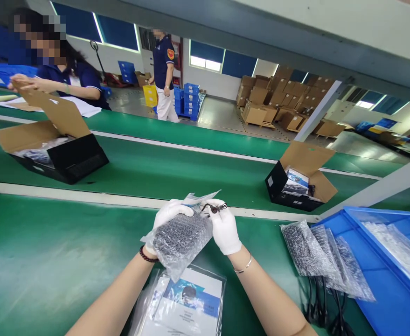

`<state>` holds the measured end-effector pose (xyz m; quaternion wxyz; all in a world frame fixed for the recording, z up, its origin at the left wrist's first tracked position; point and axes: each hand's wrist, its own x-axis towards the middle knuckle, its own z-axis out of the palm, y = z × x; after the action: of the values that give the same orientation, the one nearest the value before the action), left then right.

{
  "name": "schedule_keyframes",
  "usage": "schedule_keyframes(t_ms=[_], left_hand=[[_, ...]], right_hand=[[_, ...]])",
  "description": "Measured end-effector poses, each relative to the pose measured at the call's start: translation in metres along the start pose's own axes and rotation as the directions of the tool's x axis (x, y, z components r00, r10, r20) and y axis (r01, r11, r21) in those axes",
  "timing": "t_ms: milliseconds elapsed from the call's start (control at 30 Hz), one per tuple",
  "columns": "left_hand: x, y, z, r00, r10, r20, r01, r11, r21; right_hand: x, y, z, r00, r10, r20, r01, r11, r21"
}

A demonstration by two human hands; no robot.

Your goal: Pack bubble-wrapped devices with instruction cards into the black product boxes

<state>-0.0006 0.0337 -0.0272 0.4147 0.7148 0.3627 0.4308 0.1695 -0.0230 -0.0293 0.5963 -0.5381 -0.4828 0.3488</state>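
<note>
Plastic-sleeved booklets (191,298) lie stacked on the green work surface (68,242) and serve as the reference position. Directly beyond and above the booklets, the gloved left hand (171,212) grips a bubble-wrap pouch (184,238) along its left side. At the pouch's far right corner, the gloved right hand (225,228) pinches a black cable (214,210) with the fingertips (whether the cable runs into the pouch cannot be told). Right of the booklets, several bubble-wrapped packs (302,247) overlap the near edge of a blue tray (383,270); black cords (316,303) extend from the packs. Beyond the booklets, an open black box (278,186) stands to the right and another open carton (82,158) to the left, a co-worker's hands (26,84) at its raised flap.
</note>
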Motion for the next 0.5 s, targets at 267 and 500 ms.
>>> schedule_keyframes(t_ms=[267,500], left_hand=[[-0.006,-0.004,0.016,0.991,0.096,-0.088,-0.1,0.994,-0.05],[0.005,-0.028,0.035,0.988,-0.148,-0.05,0.133,0.963,-0.234]], right_hand=[[-0.008,-0.01,-0.001,0.992,-0.017,0.126,0.056,0.948,-0.314],[-0.017,-0.01,0.0,0.929,-0.051,0.366,0.205,0.896,-0.395]])
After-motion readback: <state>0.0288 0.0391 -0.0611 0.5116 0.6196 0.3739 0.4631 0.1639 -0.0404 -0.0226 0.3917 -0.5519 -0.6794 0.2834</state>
